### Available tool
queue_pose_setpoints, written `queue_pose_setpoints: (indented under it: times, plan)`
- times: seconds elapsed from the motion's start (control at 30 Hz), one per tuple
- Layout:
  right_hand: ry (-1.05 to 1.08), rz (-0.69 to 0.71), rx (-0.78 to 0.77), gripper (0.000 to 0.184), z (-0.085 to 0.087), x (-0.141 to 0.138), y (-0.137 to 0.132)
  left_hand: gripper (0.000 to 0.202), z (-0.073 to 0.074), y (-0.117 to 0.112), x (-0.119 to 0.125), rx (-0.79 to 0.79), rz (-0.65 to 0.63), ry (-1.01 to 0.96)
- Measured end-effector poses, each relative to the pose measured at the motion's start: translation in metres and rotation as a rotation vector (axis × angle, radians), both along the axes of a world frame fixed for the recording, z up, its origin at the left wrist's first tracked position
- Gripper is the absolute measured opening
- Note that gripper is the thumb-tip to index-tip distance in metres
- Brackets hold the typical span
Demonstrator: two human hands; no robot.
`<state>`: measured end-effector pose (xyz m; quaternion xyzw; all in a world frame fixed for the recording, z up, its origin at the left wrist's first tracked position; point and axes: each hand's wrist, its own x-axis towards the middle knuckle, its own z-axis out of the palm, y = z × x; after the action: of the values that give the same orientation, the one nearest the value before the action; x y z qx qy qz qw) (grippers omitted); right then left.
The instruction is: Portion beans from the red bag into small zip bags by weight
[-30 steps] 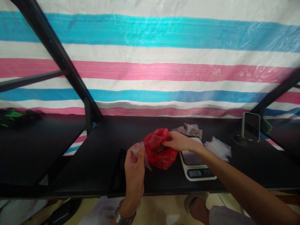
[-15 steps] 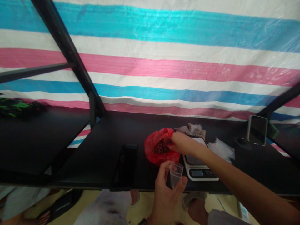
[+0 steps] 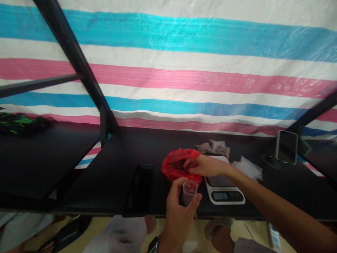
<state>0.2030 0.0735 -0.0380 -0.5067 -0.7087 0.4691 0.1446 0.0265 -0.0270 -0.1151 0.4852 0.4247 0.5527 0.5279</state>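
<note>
My left hand (image 3: 181, 207) is closed on a small clear plastic bag (image 3: 190, 195), its mouth held open and upward between thumb and fingers. Just beyond it lies an open red plastic bag (image 3: 170, 170) with dried brown bits (image 3: 177, 164) inside. My right hand (image 3: 198, 165) reaches into this red bag from the right, its fingers curled together among the bits. How much they grip is partly hidden. Under my right forearm sits a white kitchen scale (image 3: 228, 197) with a dark display.
Several filled small bags (image 3: 220, 148) lie behind the scale, and flat clear bags (image 3: 248, 168) to its right. A phone on a stand (image 3: 286, 147) is at the right. On the left, a dark phone-like slab (image 3: 140, 188) lies near the black table's (image 3: 105, 196) front edge.
My left hand has moved slightly left with the clear bag, closer to the red bag's front. My right hand has shifted lower in the red bag, with its fingers more visible.
</note>
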Motion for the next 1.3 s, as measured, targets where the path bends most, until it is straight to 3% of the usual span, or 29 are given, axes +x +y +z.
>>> queue_pose_setpoints:
  times: [0.17, 0.4, 0.5, 0.8, 0.97, 1.17, 1.3]
  plan:
    - [0.117, -0.16, -0.054, 0.023, 0.006, -0.004, -0.001, 0.042, -0.001, 0.003, -0.009, 0.117, -0.014, 0.185]
    - [0.291, -0.345, -0.228, 0.02, 0.015, -0.002, -0.011, 0.037, 0.0, 0.008, -0.023, 0.484, 0.139, 0.445]
    - [0.341, -0.405, -0.296, 0.022, 0.014, 0.0, -0.016, 0.041, 0.006, 0.012, -0.026, 0.564, 0.202, 0.515]
    - [0.564, -0.578, -0.374, 0.01, 0.018, -0.006, -0.019, 0.042, 0.011, 0.019, -0.029, 0.649, -0.01, 0.544]
    - [0.534, -0.568, -0.341, 0.012, 0.017, -0.005, -0.021, 0.039, 0.008, 0.018, -0.031, 0.656, 0.014, 0.488]
    - [0.534, -0.554, -0.342, 0.02, 0.023, 0.0, -0.034, 0.037, 0.011, 0.024, -0.032, 0.394, 0.019, 0.404]
    - [0.535, -0.599, -0.354, 0.024, 0.023, 0.003, -0.038, 0.034, 0.015, 0.028, -0.032, 0.46, 0.039, 0.412]
